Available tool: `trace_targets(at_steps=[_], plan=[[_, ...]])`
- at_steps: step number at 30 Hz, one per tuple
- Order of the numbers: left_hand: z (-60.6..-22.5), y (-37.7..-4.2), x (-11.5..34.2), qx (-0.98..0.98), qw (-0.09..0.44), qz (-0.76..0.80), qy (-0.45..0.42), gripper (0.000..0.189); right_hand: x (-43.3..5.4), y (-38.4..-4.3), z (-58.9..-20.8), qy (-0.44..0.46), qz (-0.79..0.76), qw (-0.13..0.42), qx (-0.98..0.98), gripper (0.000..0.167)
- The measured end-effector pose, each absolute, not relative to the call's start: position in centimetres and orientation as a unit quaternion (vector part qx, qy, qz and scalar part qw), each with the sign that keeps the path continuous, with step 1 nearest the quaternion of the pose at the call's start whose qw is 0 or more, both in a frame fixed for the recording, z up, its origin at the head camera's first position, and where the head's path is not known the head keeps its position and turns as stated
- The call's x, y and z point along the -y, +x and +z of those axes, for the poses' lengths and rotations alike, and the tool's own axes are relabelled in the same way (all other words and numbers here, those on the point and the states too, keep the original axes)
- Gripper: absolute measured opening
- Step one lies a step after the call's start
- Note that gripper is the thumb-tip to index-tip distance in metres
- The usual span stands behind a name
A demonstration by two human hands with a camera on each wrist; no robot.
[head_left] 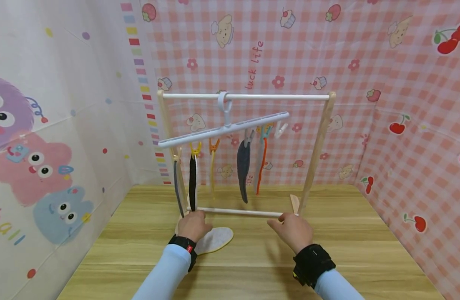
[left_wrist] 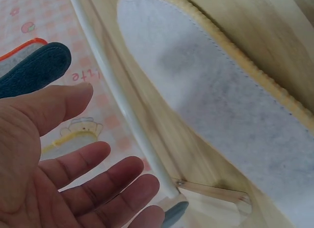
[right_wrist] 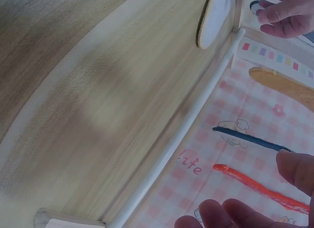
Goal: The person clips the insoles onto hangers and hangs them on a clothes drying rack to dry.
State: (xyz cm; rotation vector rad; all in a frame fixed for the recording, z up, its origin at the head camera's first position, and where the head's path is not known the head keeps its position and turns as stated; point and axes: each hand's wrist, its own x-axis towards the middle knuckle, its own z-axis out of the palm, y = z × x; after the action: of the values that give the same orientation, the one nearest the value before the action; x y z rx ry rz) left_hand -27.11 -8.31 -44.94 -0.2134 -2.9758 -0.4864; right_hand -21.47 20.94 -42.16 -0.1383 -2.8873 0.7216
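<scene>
My left hand (head_left: 194, 226) is over the table beside a white insole with a yellow edge (head_left: 218, 238), its fingers loosely bent and holding nothing in the left wrist view. On the right, my right hand (head_left: 294, 231) hovers near the rack's lower rod, thumb and fingers apart with nothing between them. A light blue hanger (head_left: 226, 129) hangs tilted, its left end lower. Clips on it hold several insoles, among them a dark grey one (head_left: 243, 168), an orange-edged one (head_left: 262, 164), a black-and-white one (head_left: 193, 179) and a yellow-edged one (head_left: 213, 171).
The rack has a white top rod (head_left: 275, 97), a white lower rod (head_left: 241, 212) and wooden posts (head_left: 319, 146). A white clip (head_left: 281, 130) without an insole is at the hanger's right. Printed cloth (head_left: 282, 46) surrounds the wooden table (head_left: 252, 271).
</scene>
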Motion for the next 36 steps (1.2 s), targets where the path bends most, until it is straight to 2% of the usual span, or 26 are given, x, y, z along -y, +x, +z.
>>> trace_targets(at_steps=[10, 18, 29, 36], plan=[[-46.0, -27.1, 8.5, 0.986, 0.037, -0.154, -0.049, 0.032, -21.1, -21.5, -42.3, -0.047, 0.227, 0.057, 0.971, 0.046], [-46.4, -27.3, 8.6, 0.991, -0.006, -0.117, -0.057, 0.049, -21.2, -21.5, -42.5, -0.048, 0.218, 0.048, 0.974, 0.046], [-46.5, -27.2, 8.7, 0.992, -0.030, -0.107, -0.066, 0.042, -21.3, -21.7, -42.6, -0.050, 0.218, 0.042, 0.974, 0.046], [-46.3, -27.0, 8.5, 0.991, -0.048, -0.106, -0.058, 0.045, -21.3, -21.7, -42.7, -0.052, 0.218, 0.037, 0.974, 0.046]])
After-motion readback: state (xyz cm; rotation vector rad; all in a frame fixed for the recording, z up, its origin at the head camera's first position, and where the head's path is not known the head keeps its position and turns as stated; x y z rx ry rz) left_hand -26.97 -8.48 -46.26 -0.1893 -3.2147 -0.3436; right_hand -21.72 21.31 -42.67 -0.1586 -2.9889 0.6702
